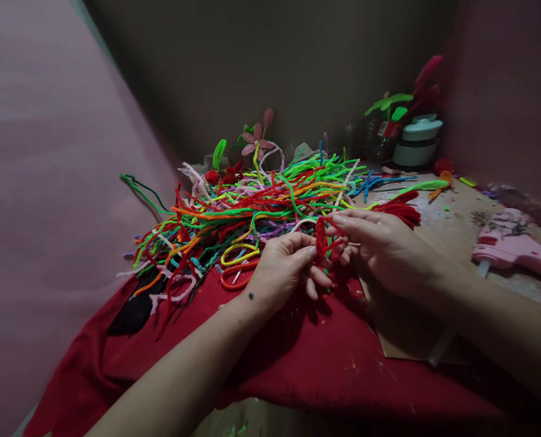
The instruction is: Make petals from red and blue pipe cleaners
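Observation:
Between my two hands is a bent red pipe cleaner, folded into a narrow loop. My left hand pinches its left side between thumb and forefinger, the other fingers curled loosely below. At its upper right, the fingertips of my right hand close on the same piece. Just behind both hands lies a large heap of pipe cleaners in green, red, orange, purple and other colours. A yellow loop and an orange-red loop rest beside my left hand.
A pink glue gun lies at the right on a brown board. Red cloth covers the front. Behind stand a pink pipe-cleaner flower and a pale lidded container. Red pipe cleaners lie bundled at right.

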Available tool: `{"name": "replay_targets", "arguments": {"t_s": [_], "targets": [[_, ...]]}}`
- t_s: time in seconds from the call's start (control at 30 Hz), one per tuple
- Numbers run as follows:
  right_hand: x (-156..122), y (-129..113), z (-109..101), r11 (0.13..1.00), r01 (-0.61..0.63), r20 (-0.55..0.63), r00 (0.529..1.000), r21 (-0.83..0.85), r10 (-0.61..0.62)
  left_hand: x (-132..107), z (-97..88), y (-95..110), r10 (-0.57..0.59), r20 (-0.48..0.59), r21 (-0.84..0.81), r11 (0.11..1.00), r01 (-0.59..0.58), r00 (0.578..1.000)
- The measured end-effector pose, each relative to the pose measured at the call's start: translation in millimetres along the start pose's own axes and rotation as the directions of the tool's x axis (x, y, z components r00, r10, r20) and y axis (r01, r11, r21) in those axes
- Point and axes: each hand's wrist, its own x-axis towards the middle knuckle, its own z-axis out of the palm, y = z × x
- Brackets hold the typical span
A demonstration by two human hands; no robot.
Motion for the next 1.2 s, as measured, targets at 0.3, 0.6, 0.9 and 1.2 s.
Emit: {"name": "replay_targets", "arguments": {"t_s": [0.3, 0.6, 0.9, 1.2], "targets": [[5, 8, -4, 1.0, 0.018, -0.043, 0.999, 0.018, -0.017, 2, -3.4, -3, -0.111, 0.103, 0.17, 0.981, 0.092, 0.988], [8, 7, -7, 0.997, 0.059, -0.116, 0.992, 0.042, -0.054, 2, -8.9, -4, -0.14, 0.136, 0.359, 0.93, 0.083, 0.981], [4, 9, -2, 0.998, 0.012, -0.091, 0.996, 0.06, -0.007, -1, -5.5, 9, 0.079, -0.018, 0.48, 0.875, -0.06, 0.997], [1, 9, 2, 0.999, 0.025, -0.104, 0.994, 0.036, -0.021, -2, -5.3, 4, 0.086, 0.085, 0.536, 0.836, -0.118, 0.993]]}}
